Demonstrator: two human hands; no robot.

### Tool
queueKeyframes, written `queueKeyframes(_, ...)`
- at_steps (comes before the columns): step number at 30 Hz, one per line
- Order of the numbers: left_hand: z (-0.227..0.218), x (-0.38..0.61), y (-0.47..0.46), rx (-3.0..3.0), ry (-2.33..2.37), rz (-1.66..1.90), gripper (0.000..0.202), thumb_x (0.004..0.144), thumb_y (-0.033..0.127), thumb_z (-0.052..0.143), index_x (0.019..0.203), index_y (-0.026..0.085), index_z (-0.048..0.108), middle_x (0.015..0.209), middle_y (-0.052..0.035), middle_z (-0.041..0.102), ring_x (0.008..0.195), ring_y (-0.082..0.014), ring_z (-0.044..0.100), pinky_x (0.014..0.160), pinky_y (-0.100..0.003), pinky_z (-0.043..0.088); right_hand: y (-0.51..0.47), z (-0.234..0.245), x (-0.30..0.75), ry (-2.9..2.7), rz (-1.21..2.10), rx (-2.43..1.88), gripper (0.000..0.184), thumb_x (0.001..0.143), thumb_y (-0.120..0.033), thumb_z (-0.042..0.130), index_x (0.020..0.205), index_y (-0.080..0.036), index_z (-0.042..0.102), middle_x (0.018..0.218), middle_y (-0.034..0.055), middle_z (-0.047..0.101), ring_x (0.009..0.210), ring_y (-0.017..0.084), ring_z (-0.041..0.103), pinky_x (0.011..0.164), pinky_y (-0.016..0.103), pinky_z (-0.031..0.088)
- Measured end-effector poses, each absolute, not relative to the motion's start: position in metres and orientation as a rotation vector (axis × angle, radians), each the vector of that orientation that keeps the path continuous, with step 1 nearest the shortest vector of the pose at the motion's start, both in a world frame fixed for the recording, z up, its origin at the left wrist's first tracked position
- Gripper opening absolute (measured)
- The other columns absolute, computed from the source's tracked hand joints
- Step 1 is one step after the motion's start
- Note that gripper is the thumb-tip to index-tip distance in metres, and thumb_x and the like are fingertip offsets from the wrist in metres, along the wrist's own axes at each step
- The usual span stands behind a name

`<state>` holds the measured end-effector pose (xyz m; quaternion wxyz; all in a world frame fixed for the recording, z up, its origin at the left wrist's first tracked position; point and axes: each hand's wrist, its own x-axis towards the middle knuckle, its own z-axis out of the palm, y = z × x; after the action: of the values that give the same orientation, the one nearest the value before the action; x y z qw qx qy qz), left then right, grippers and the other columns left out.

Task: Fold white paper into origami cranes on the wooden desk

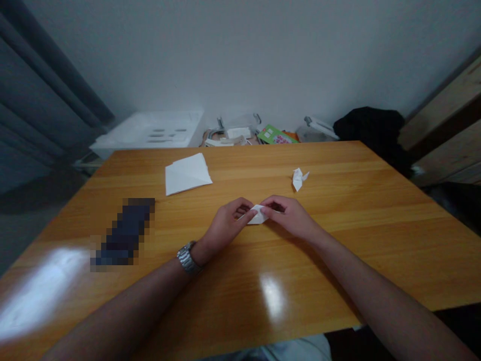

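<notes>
A small piece of folded white paper is pinched between my two hands, just above or on the wooden table. My left hand, with a metal watch on its wrist, grips the paper's left side, thumb on top. On the right side, my right hand holds it the same way, its thumb pressing near the edge. The fingers behind the paper are partly hidden. Beyond my right hand stands a folded white paper figure, like an origami crane.
White paper sheets lie at the back left. A blurred-out dark object rests on the left. Past the far edge are a white tray-like container, a green booklet, a clear box and a black bundle by the wall.
</notes>
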<state>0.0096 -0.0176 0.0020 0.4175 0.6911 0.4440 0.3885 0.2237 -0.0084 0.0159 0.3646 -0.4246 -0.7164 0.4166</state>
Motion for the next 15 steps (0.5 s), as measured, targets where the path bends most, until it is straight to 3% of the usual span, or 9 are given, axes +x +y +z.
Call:
queueKeyframes(9, 0.0053, 0.0077, -0.0143, 1.616, 1.004, 0.989, 0.027, 0.09, 0.043, 0.067, 0.095, 0.016, 0.065, 0.088, -0.0037, 0.072, 0.08, -0.0157, 0.068, 0.072, -0.026, 0.055, -0.0078, 0.0181, 0.2236, -1.765, 1.191, -1.089, 0.024, 0.089, -0.039, 0.066, 0.097, -0.018, 0.075, 0.094, 0.0067, 0.076, 0.082, 0.019, 0.068, 0.077, 0.032, 0.052)
queueKeyframes(15, 0.0044, 0.0075, -0.0129, 1.547, 0.992, 1.048, 0.028, 0.088, 0.043, 0.068, 0.094, 0.016, 0.063, 0.089, -0.0039, 0.071, 0.081, -0.0159, 0.067, 0.073, -0.026, 0.055, -0.0068, 0.019, 0.225, -1.706, 1.235, -1.108, 0.029, 0.086, -0.045, 0.07, 0.091, -0.017, 0.075, 0.086, 0.0058, 0.075, 0.072, 0.017, 0.066, 0.07, 0.03, 0.052)
